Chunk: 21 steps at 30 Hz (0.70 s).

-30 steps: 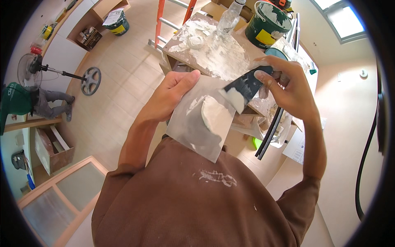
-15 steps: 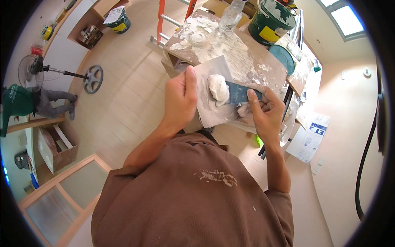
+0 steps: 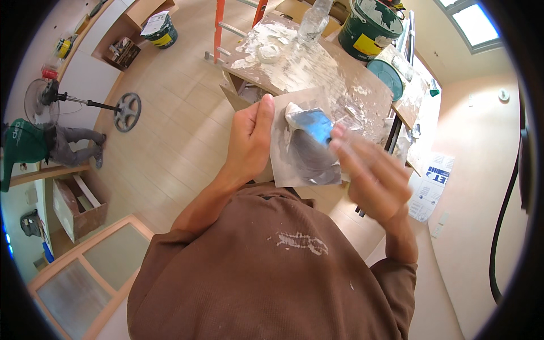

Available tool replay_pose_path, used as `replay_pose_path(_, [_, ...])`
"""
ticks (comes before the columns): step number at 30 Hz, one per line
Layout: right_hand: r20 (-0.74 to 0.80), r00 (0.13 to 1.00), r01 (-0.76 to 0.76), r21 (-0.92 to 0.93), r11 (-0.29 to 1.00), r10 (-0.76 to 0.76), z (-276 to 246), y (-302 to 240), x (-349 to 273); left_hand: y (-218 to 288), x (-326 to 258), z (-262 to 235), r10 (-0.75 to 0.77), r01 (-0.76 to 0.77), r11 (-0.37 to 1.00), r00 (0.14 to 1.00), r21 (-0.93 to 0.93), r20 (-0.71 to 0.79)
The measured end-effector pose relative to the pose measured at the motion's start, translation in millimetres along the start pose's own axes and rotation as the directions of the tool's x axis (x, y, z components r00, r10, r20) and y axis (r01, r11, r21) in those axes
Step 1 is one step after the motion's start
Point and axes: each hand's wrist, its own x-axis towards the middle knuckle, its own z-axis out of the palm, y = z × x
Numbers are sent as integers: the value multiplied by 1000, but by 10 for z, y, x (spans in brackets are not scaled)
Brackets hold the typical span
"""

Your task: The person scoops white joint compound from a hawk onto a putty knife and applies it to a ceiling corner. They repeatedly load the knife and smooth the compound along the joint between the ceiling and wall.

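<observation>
My left hand (image 3: 250, 140) grips the left edge of a flat grey plaster board (image 3: 303, 156), thumb on top, holding it level in front of my chest. My right hand (image 3: 371, 175), blurred by motion, holds a blue-handled putty knife (image 3: 314, 126) whose blade lies on the board. A lump of white plaster (image 3: 296, 113) clings to the blade near the board's far edge. Smears of plaster streak the board's surface.
A plaster-spattered wooden worktable (image 3: 317, 68) stands just beyond the board, with a plastic bottle (image 3: 313, 22), a green bucket (image 3: 368, 25) and a teal lid (image 3: 385, 76). An orange ladder (image 3: 218, 28) is behind it. At left are a floor fan (image 3: 73, 102) and another person (image 3: 45, 144).
The board has come closer to my chest and now lies flatter. My right hand has swept down and right, dragging the knife and plaster across the board.
</observation>
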Motion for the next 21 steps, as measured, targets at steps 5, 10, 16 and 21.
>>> replay_pose_path(5, [167, 973, 163, -29, 986, -156, -5, -198, -150, -97, 130, -230, -43, 42, 999, 999, -19, -4])
replay_pose_path(10, [87, 983, 165, -26, 986, -162, -71, -190, -19, 5, 70, -189, 43, -41, 996, 999, 73, -23])
replay_pose_path(16, [99, 980, 175, -3, 985, -174, -22, -189, -72, -11, 127, -280, 87, -90, 975, 996, 204, 22])
replay_pose_path(21, [133, 977, 168, 21, 986, -169, 65, -228, 90, 18, 81, -324, 96, -102, 973, 995, 207, 38])
